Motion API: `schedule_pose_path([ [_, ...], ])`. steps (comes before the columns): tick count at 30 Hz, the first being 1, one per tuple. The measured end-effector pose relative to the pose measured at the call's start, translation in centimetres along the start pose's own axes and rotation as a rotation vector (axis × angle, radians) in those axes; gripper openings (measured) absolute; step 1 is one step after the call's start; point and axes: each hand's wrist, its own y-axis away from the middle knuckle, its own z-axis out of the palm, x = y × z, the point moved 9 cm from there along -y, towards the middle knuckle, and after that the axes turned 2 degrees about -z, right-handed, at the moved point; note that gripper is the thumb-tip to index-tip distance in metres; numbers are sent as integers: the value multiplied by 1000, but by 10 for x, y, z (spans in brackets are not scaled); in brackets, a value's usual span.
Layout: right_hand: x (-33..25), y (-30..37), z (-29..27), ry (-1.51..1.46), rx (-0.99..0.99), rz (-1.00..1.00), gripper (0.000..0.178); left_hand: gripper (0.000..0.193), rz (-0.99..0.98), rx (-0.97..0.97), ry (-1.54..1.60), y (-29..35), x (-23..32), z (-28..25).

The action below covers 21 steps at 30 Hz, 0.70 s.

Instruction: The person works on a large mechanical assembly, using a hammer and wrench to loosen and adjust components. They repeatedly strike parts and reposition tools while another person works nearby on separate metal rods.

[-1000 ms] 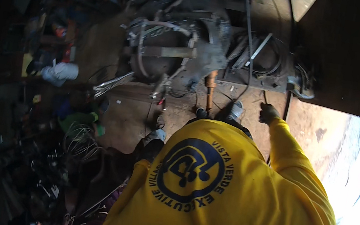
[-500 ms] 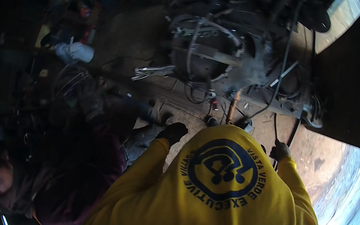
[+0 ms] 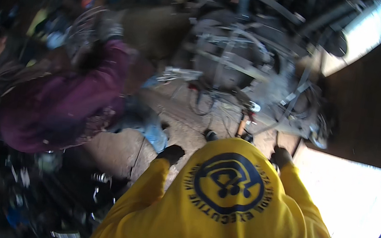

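Observation:
My left hand, in a dark glove, hangs at my left side with its fingers curled into a compact shape; I see nothing in it. My right hand, also gloved, is closed around a thin black cable that runs up toward the workbench. Ahead of me a round metal frame of bent bars lies on the cluttered bench, blurred. Just beyond my shoes stands a copper-coloured rod, with a silver-and-red tool by its top.
At left a co-worker in a purple top reaches forward with a gloved hand beside a loop of wire. A dark panel stands at right above bright ground. Metal scraps lie at lower left.
The co-worker at left has moved forward, and that person's gloved hand is now farther from me. The view has shifted and blurred. My right hand keeps hold of the cable; my left stays low.

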Motion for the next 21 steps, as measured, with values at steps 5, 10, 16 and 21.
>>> schedule_pose_path([
  [5,-13,3,-25,-883,249,407,41,30,-215,-118,348,44,2,-40],
  [10,-15,37,-2,-903,251,488,45,29,-284,-131,395,61,1,-78],
  [16,9,56,29,165,37,213,36,29,-289,-107,389,53,3,-101],
  [21,32,44,12,-99,33,283,35,28,-322,-106,395,48,19,-117],
])
